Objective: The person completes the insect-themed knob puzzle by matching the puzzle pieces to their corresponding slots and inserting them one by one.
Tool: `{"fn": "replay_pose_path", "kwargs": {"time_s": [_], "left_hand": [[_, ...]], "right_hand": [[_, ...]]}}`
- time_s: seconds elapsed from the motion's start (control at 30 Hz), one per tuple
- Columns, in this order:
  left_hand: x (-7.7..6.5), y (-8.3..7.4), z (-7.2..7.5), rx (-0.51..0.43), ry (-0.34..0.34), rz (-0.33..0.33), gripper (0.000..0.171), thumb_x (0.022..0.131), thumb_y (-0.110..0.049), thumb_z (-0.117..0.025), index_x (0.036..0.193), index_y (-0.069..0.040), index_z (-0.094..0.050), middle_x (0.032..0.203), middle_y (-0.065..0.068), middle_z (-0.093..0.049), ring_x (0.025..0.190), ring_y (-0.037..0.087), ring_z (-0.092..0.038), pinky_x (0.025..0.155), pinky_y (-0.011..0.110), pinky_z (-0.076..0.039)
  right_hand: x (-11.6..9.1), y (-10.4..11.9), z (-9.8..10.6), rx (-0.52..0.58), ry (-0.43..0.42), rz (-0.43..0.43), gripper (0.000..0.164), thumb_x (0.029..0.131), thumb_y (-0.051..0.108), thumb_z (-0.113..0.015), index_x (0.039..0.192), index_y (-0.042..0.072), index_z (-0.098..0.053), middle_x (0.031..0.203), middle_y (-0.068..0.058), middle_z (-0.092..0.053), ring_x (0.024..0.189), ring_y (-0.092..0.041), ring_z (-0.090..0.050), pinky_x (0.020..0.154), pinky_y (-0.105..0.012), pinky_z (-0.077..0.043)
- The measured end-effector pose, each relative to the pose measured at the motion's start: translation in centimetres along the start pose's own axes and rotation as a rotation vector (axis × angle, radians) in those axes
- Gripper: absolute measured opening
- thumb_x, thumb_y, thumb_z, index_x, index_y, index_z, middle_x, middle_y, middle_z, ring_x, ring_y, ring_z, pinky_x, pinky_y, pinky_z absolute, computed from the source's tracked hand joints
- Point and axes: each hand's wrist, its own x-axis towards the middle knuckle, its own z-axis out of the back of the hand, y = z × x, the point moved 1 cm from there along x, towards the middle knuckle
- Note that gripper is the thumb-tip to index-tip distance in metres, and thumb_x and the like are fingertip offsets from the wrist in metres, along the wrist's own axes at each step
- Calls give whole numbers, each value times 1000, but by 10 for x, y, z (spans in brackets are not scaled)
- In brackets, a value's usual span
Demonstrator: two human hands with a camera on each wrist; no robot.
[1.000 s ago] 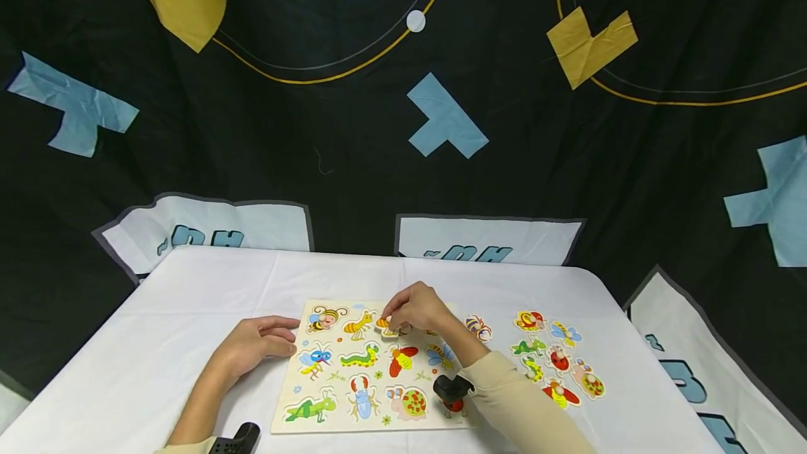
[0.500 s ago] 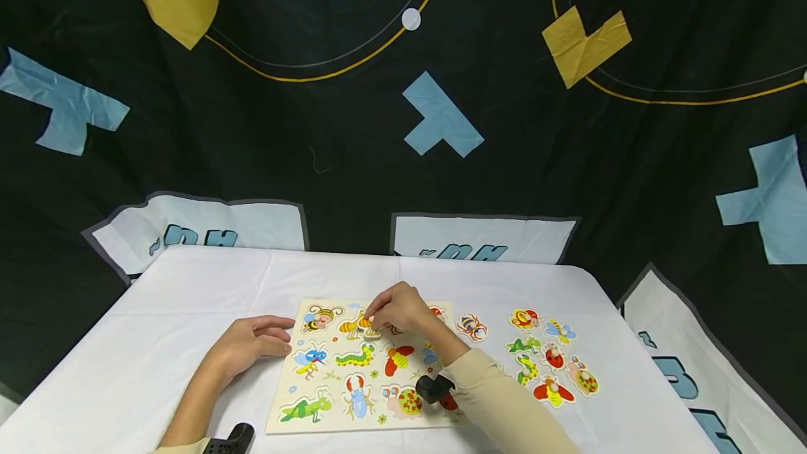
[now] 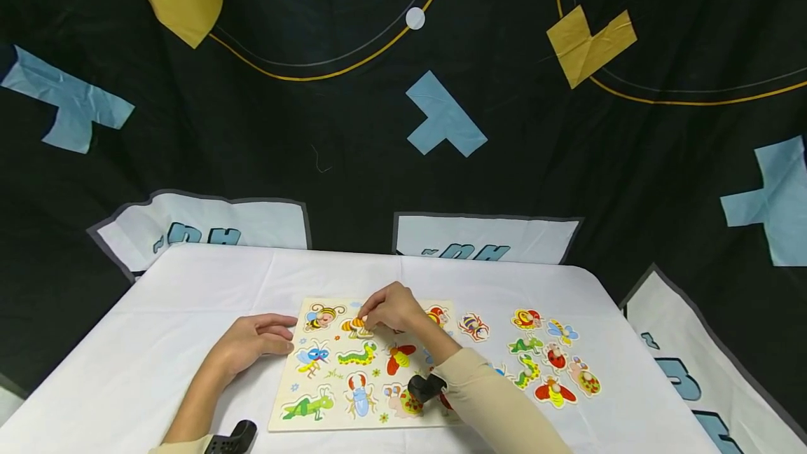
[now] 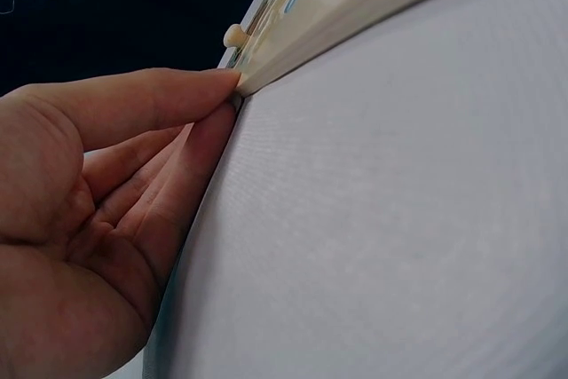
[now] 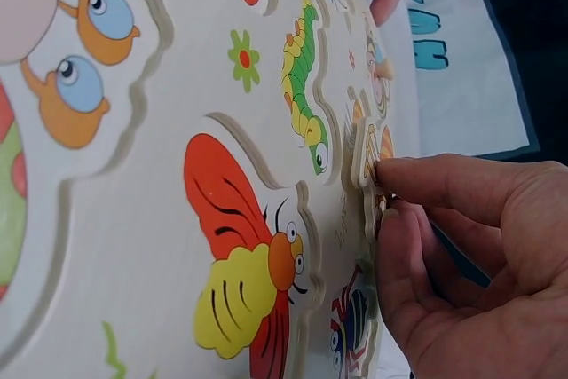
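A wooden insect puzzle board lies flat on the white table. My right hand is over its back row and pinches an orange-striped insect puzzle piece between thumb and fingertips. In the right wrist view the piece sits tilted close over a recess, its peg hidden by the fingers. My left hand rests at the board's left edge, thumb and fingertips touching the side. A bee piece sits at the back left of the board; a wooden peg stands up there in the left wrist view.
Right of the board lie several loose pieces, among them a spider, a ladybug, a snail and a red-winged firefly. A black cloth hangs behind the table.
My right hand has carried the striped piece leftward along the back row, onto the printed insect beside the bee. The left hand has stayed at the board's edge.
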Motion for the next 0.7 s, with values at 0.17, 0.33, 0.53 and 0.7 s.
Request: {"fn": "replay_pose_path", "kwargs": {"time_s": [0.17, 0.33, 0.53, 0.7], "left_hand": [[0, 1, 0, 5, -2, -8, 58, 67, -16, -82, 121, -6, -63, 91, 3, -70, 85, 15, -63, 76, 27, -46], [-1, 1, 1, -2, 1, -15, 57, 68, -14, -82, 121, -5, -63, 91, 4, -70, 85, 15, -63, 75, 26, -46], [-3, -1, 1, -13, 5, -26, 57, 68, -13, -82, 121, -4, -63, 93, 5, -70, 85, 15, -64, 75, 26, -47], [-3, -1, 1, -21, 5, -28, 57, 68, -12, -82, 121, -4, -63, 92, 6, -70, 85, 16, -64, 75, 26, -47]], "right_hand": [[3, 2, -2, -12, 5, -9, 12, 68, 5, -79, 74, 15, -76, 66, 7, -67, 51, -10, -47, 42, -23, -34], [7, 6, -5, -33, 14, -17, 10, 70, 6, -79, 75, 14, -77, 65, 7, -66, 53, -10, -48, 43, -23, -34], [10, 9, -8, -32, 18, -11, 10, 68, 4, -80, 74, 12, -76, 63, 6, -65, 56, -9, -50, 47, -23, -36], [12, 11, -11, -38, 20, 5, 11, 68, 3, -80, 73, 11, -76, 62, 5, -66, 58, -9, -53, 50, -22, -39]]}}
